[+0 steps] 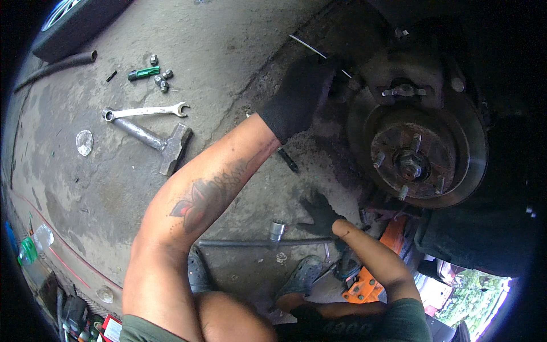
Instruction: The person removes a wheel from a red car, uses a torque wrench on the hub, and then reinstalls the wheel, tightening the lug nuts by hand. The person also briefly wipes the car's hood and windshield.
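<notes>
Left hand (pixel 299 94) perhaps touching brake disc (pixel 456 171) edge

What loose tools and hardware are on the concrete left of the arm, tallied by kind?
Combination wrench: 1
Hammer: 1
Green-handled tool: 1
Lug nuts: 4
Total: 7

Open floor left (hammer (pixel 162 141), wrench (pixel 145 111) scattered)
</notes>
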Demonstrator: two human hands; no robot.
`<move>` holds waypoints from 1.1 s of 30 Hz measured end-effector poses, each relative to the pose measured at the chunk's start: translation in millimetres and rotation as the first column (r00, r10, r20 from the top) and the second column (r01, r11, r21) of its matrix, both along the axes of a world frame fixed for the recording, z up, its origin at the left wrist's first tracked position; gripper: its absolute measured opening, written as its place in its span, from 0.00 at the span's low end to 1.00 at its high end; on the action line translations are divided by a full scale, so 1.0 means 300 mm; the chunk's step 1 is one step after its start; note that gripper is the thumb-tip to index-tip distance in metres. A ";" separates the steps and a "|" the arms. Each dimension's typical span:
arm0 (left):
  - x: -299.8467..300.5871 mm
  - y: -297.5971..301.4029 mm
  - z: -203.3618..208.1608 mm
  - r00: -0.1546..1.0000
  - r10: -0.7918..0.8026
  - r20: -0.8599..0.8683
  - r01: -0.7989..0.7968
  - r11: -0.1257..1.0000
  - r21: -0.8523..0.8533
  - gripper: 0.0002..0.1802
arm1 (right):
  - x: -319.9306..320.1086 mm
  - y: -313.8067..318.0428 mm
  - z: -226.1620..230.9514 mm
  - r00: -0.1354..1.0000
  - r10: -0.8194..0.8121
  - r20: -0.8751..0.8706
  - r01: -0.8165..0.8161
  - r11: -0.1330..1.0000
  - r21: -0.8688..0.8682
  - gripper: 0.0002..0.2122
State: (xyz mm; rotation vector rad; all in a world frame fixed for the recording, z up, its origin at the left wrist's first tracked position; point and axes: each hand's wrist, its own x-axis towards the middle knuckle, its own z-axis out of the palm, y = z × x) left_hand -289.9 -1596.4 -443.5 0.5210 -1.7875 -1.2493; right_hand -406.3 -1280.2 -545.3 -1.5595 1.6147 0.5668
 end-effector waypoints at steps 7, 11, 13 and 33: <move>0.004 0.019 -0.013 0.995 -0.073 -0.073 0.078 0.994 0.082 0.18 | -0.001 0.031 -0.008 0.985 0.135 -0.111 -0.135 0.991 0.007 0.42; -0.004 0.001 -0.040 0.999 0.022 -0.023 -0.029 0.932 -0.361 0.19 | 0.112 0.038 0.017 0.979 -0.193 0.074 0.205 0.945 -0.254 0.32; 0.011 -0.008 -0.071 0.997 -0.080 -0.021 0.067 0.929 -0.364 0.20 | 0.228 -0.002 0.079 0.985 -0.104 0.137 0.107 0.994 -0.021 0.26; 0.459 0.686 0.010 0.622 -0.140 0.771 0.632 0.671 -0.388 0.32 | 0.299 -0.023 0.529 0.948 -0.141 0.287 0.197 0.964 -0.177 0.13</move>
